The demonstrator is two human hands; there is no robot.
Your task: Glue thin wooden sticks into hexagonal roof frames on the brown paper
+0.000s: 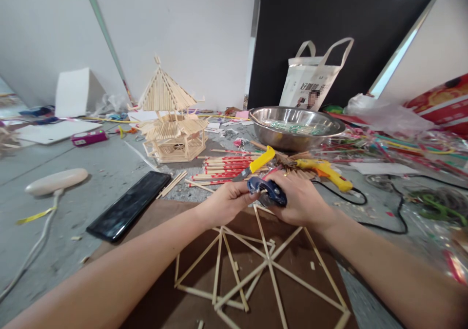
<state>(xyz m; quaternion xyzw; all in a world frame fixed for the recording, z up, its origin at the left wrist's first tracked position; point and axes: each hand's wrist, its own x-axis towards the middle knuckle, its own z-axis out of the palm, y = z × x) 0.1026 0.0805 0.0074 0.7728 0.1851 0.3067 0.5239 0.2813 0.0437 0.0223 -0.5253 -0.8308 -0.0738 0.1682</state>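
Note:
My right hand is wrapped round a dark blue hand tool, whose working end is hidden. Against the tool's left side, the thumb and fingers of my left hand are pinched on a thin wooden stick, mostly hidden, with a pale tip showing at the tool. Below both hands, a flat frame of glued sticks with spokes meeting at a centre lies on a brown board. A second, smaller stick frame overlaps its left side. Small stick offcuts are scattered on the board.
Beyond my hands lie a yellow-handled knife, red-wrapped sticks and a yellow glue gun with a black cord. A stick pavilion, a metal basin and a bag stand behind. A phone lies left.

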